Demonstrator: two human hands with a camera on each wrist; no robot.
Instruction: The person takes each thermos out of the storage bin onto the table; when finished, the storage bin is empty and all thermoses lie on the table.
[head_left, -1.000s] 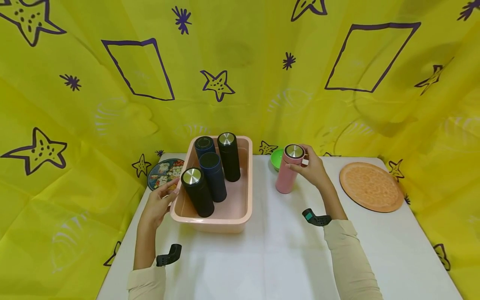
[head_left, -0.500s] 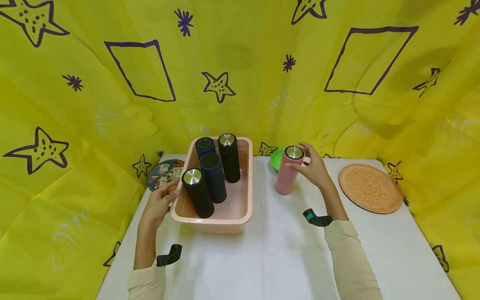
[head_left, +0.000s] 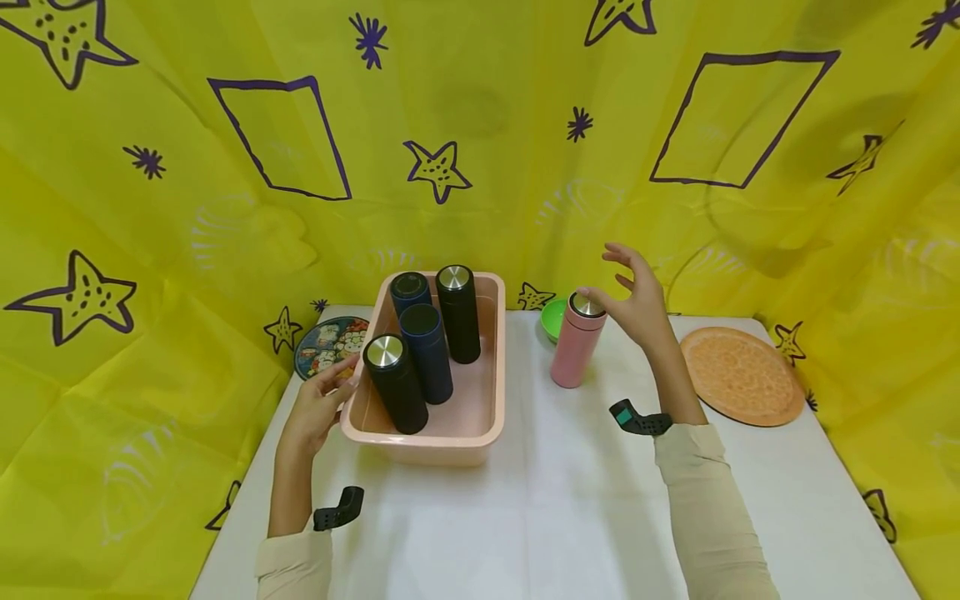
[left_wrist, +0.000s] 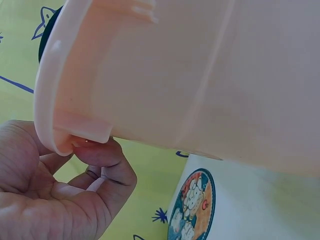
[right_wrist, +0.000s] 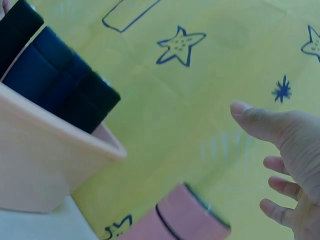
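Observation:
My left hand (head_left: 311, 412) grips the rim of a peach plastic tub (head_left: 442, 454); in the left wrist view the fingers (left_wrist: 112, 165) curl under the lip. Inside the tub stand black flasks (head_left: 397, 392) and navy flasks (head_left: 427, 358), the black ones with shiny steel lid tops. A pink flask (head_left: 576, 354) stands upright on the table to the right of the tub. Beside and above its steel-topped lid is my right hand (head_left: 641, 304), fingers spread and holding nothing. The right wrist view shows a gap between this hand (right_wrist: 295, 155) and the pink flask (right_wrist: 175, 215).
A green bowl (head_left: 552, 318) sits behind the pink flask. At the right lies a round orange-brown mat (head_left: 742, 375), and a patterned round mat (head_left: 311, 354) is partly hidden behind the left hand. Yellow printed cloth (head_left: 480, 225) encloses the white table (head_left: 517, 533).
My right hand has let go of the pink flask's top and moved up and to the right, fingers opening. The flask stays in place. The left hand and tub have not moved.

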